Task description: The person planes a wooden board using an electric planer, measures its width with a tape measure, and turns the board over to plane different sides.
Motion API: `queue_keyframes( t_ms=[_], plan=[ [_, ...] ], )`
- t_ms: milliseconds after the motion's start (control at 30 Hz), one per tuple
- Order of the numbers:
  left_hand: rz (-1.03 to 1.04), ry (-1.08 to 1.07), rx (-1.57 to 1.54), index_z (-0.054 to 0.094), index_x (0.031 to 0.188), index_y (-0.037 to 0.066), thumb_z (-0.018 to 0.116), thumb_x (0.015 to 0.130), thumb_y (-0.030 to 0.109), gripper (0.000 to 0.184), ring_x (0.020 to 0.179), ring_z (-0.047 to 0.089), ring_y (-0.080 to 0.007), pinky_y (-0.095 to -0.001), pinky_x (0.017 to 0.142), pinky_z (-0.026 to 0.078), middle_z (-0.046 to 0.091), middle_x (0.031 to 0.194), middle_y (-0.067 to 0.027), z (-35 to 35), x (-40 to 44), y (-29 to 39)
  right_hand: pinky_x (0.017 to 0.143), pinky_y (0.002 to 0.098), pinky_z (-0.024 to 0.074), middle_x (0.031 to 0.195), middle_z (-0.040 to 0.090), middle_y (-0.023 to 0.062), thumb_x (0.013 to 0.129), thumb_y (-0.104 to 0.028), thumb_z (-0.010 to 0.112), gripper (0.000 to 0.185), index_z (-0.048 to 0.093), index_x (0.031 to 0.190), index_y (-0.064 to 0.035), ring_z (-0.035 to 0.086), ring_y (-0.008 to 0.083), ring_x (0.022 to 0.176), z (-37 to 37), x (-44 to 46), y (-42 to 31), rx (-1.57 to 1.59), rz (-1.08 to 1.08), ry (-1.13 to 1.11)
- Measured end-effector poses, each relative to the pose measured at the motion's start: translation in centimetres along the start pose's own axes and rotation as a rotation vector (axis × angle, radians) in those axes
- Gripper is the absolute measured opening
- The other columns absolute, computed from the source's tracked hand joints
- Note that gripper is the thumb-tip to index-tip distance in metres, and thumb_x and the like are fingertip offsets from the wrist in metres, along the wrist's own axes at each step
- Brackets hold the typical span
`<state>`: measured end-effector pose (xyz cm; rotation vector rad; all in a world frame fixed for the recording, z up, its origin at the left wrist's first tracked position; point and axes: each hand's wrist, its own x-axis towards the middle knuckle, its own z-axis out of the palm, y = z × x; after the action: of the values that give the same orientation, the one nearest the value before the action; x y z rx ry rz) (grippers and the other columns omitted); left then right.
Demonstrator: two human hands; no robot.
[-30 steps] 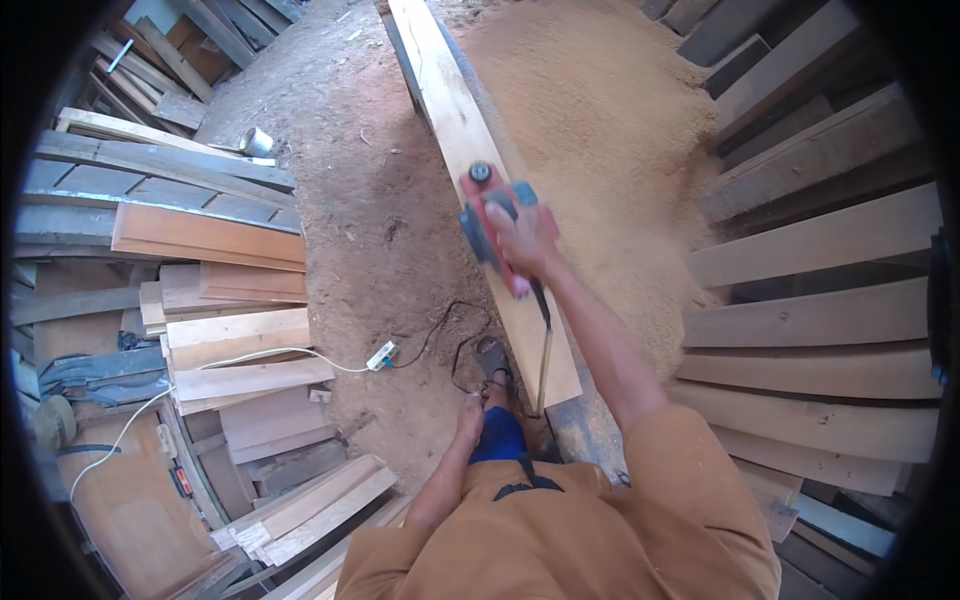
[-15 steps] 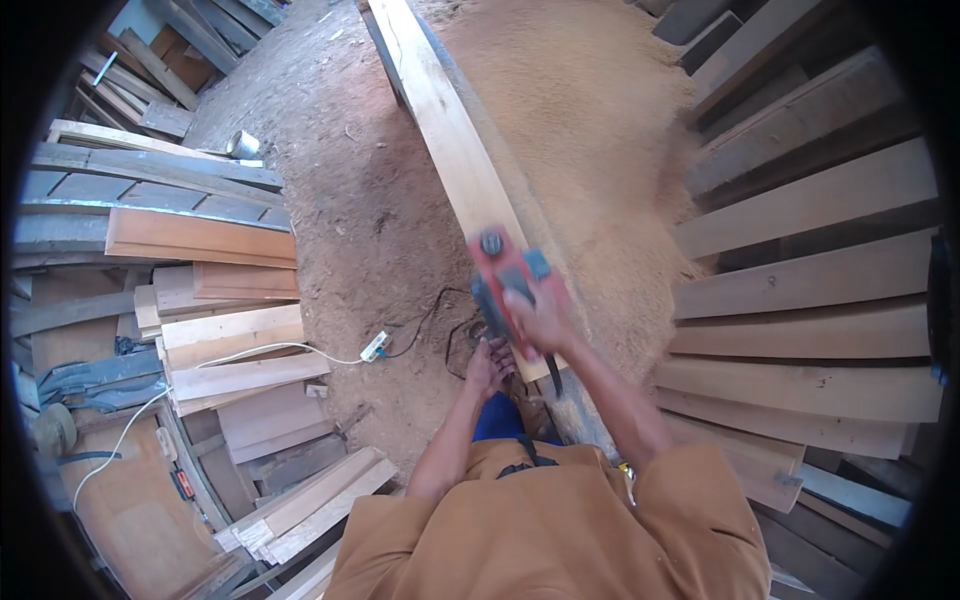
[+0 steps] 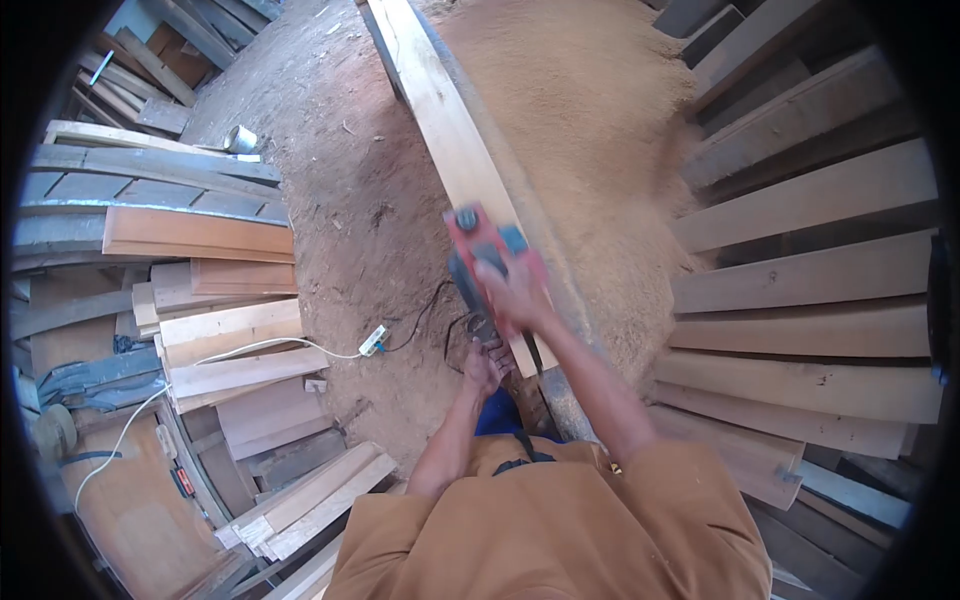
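Observation:
A red and dark electric planer (image 3: 468,234) sits on a long pale wooden board (image 3: 450,130), near its close end. My right hand (image 3: 515,295) is closed round the planer's handle from above. Low beside the board's left edge, my left hand (image 3: 484,368) is turned palm up with its fingers partly spread, just below a round dark part at the planer's side. Its fingertips are partly blurred. A black cord (image 3: 425,320) runs from behind that spot to a white socket strip (image 3: 374,341) on the ground.
Stacked boards (image 3: 250,340) lie on the left, with a white cable (image 3: 260,348) across them. More planks (image 3: 800,285) line the right side. Sawdust (image 3: 570,90) covers the ground right of the board. A white can (image 3: 240,139) lies at the upper left.
The planer and my right hand have shifted slightly forward and left in the view. My left hand has stayed close to the same spot beside the board.

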<state>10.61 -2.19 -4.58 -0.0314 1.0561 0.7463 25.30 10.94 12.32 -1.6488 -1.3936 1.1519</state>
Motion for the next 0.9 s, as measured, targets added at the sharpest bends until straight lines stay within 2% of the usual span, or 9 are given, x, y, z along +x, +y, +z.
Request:
queue_keyframes(
  t_ms=[100,200,400,500,567,667,767,833,900],
  plan=[
    [-0.021,0.002,0.058,0.030,0.157,-0.001,0.027,0.108,0.064,0.081,0.121,0.062,-0.0385,-0.0525,0.107,0.047,0.054,0.147,-0.0257,-1.2,0.3,-0.1,0.056,0.0315,0.0496,0.068,0.059,0.0033,0.103,-0.046,0.058,0.042,0.064,0.104,-0.0042,0.062,0.0134,0.060,-0.6,8.7,-4.4,0.237,0.210,-0.151],
    [-0.015,0.007,0.122,0.030,0.157,-0.002,0.027,0.109,0.063,0.081,0.111,0.064,-0.0341,-0.0474,0.097,0.053,0.056,0.143,-0.0249,-1.4,0.0,-0.1,0.054,0.0329,0.0498,0.071,0.062,0.0036,0.100,-0.053,0.062,0.057,0.063,0.119,0.0007,0.060,0.0141,0.059,-1.2,12.5,-3.4,0.332,0.195,-0.244],
    [-0.051,0.028,0.137,0.036,0.153,-0.001,0.027,0.109,0.061,0.076,0.106,0.065,-0.0317,-0.0451,0.093,0.053,0.058,0.140,-0.0230,-1.7,-0.6,-0.8,0.051,0.0289,0.0459,0.065,0.060,0.0016,0.105,-0.046,0.056,0.042,0.062,0.091,-0.0063,0.057,0.0105,0.054,-3.3,1.0,-1.4,0.345,0.182,-0.199],
    [-0.047,-0.040,0.082,0.045,0.147,0.000,0.028,0.110,0.060,0.072,0.104,0.066,-0.0287,-0.0453,0.095,0.052,0.062,0.136,-0.0196,-1.8,-0.3,-1.7,0.060,0.0360,0.0515,0.073,0.063,0.0068,0.099,-0.045,0.062,0.049,0.062,0.118,0.0004,0.062,0.0166,0.063,-4.2,-8.9,1.9,0.170,0.135,-0.191],
    [-0.022,-0.063,-0.004,0.054,0.140,0.002,0.030,0.110,0.059,0.068,0.102,0.066,-0.0264,-0.0453,0.096,0.052,0.066,0.130,-0.0170,-0.5,-0.8,-2.1,0.084,0.0400,0.0556,0.099,0.070,0.0159,0.095,-0.045,0.065,0.056,0.061,0.130,-0.0006,0.069,0.0243,0.091,-4.8,-16.6,4.1,0.117,0.059,-0.156],
    [0.009,-0.032,0.095,0.063,0.130,0.006,0.033,0.109,0.057,0.063,0.108,0.066,-0.0255,-0.0446,0.100,0.050,0.070,0.120,-0.0139,-4.1,2.1,-4.5,0.093,0.0422,0.0534,0.110,0.070,0.0212,0.094,-0.047,0.066,0.059,0.062,0.128,0.0018,0.069,0.0299,0.103,-5.8,-24.2,4.0,0.238,0.362,-0.260],
    [-0.138,0.051,0.116,0.067,0.121,0.007,0.043,0.105,0.058,0.058,0.109,0.068,-0.0269,-0.0457,0.100,0.053,0.073,0.112,-0.0120,-1.0,-1.2,-4.1,0.057,0.0327,0.0502,0.079,0.062,0.0047,0.095,-0.054,0.064,0.059,0.060,0.117,0.0008,0.059,0.0138,0.063,-4.1,-24.5,4.7,0.261,0.209,-0.144],
    [-0.001,-0.254,0.108,0.066,0.122,0.006,0.059,0.097,0.048,0.049,0.106,0.069,-0.0264,-0.0451,0.098,0.054,0.072,0.114,-0.0123,-4.5,1.0,-7.0,0.059,0.0333,0.0506,0.079,0.062,0.0049,0.095,-0.054,0.065,0.060,0.060,0.118,0.0010,0.059,0.0145,0.064,-3.3,-21.7,4.1,0.254,0.207,-0.133],
    [0.252,-0.375,0.942,0.063,0.131,0.007,0.063,0.098,0.027,0.038,0.116,0.065,-0.0246,-0.0418,0.103,0.051,0.070,0.125,-0.0100,-4.8,-0.6,-7.4,0.066,0.0364,0.0507,0.084,0.063,0.0098,0.095,-0.053,0.065,0.060,0.061,0.117,0.0025,0.061,0.0204,0.072,-2.2,-17.8,3.7,0.211,0.192,-0.124]
  ],
)
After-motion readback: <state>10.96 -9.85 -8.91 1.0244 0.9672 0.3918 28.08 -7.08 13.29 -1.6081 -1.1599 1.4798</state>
